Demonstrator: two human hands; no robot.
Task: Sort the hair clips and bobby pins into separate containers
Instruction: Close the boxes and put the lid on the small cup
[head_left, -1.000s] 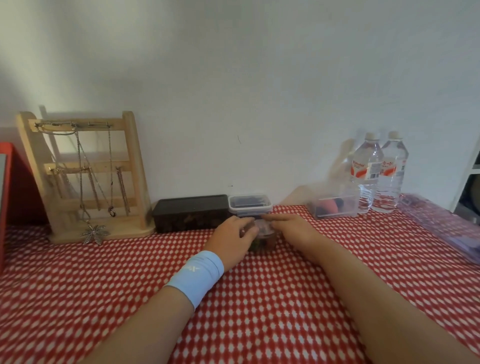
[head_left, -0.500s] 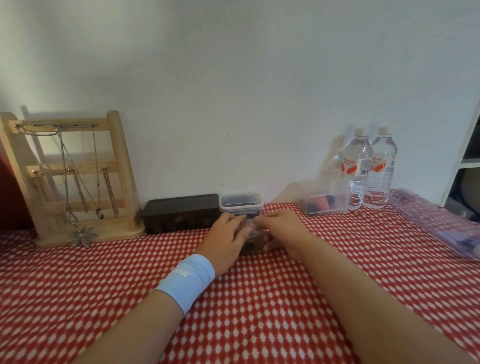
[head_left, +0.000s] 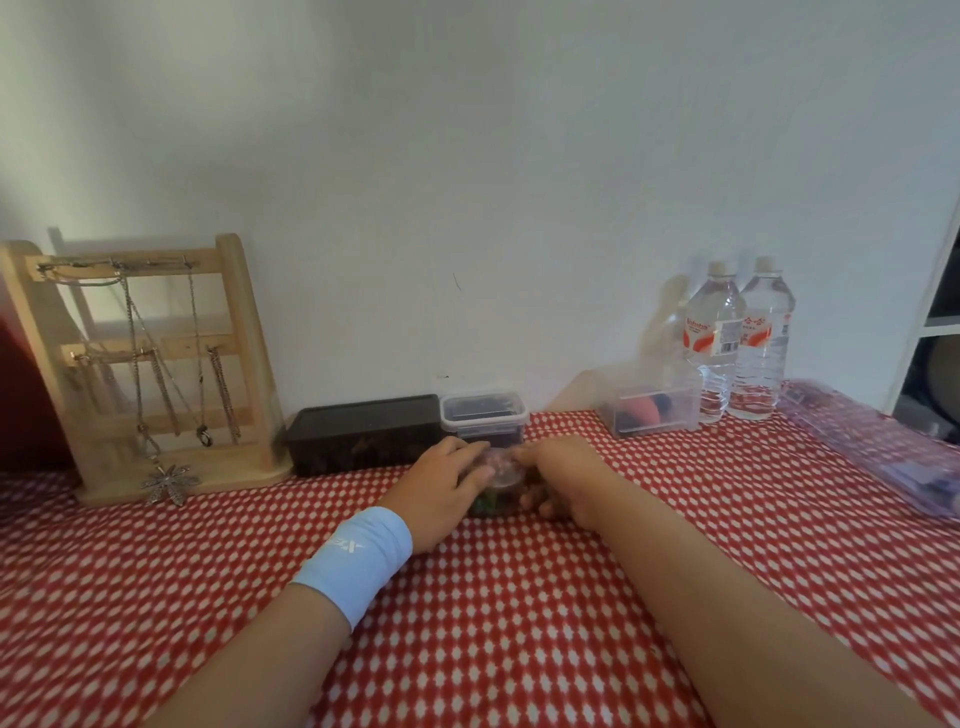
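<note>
A small clear round container with dark and coloured items inside stands on the red checked tablecloth, near the back. My left hand, with a light blue wristband, grips its left side. My right hand grips its right side, fingers over the lid. Just behind it stands a small clear lidded box with dark contents. A black rectangular box lies to the left of that. What is inside the round container is too small to tell.
A wooden jewellery stand with hanging chains stands at the back left. A clear box with red and dark items and two water bottles stand at the back right. A clear plastic case lies along the right edge.
Both hands stay on the small round container. The view has shifted slightly to the right; the hands closed in a little tighter around the container.
</note>
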